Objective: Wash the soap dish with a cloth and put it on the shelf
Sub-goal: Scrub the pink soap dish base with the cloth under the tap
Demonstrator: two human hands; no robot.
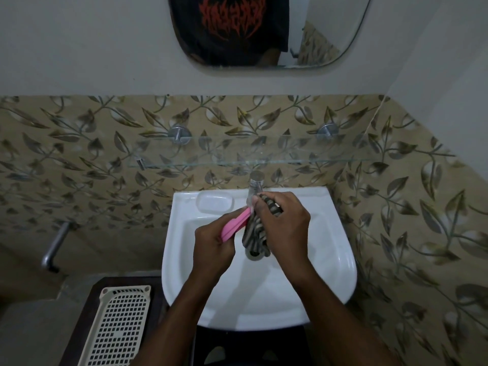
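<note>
Over the white sink point(327, 260), my left hand point(212, 248) grips the lower end of a pink soap dish point(235, 225), held tilted on its edge. My right hand point(284, 223) clutches a striped brown-and-cream cloth point(254, 233) and presses it against the upper end of the dish, right under the chrome tap point(255, 184). The cloth's loose end hangs down over the drain. A glass shelf point(264, 154) runs along the tiled wall above the tap, with nothing standing on it.
A moulded soap recess point(215, 202) sits on the sink's back left rim. A cream perforated basket point(118, 326) lies on a dark stand at lower left. A metal pipe point(55, 247) juts from the left wall. A mirror point(264, 30) hangs above.
</note>
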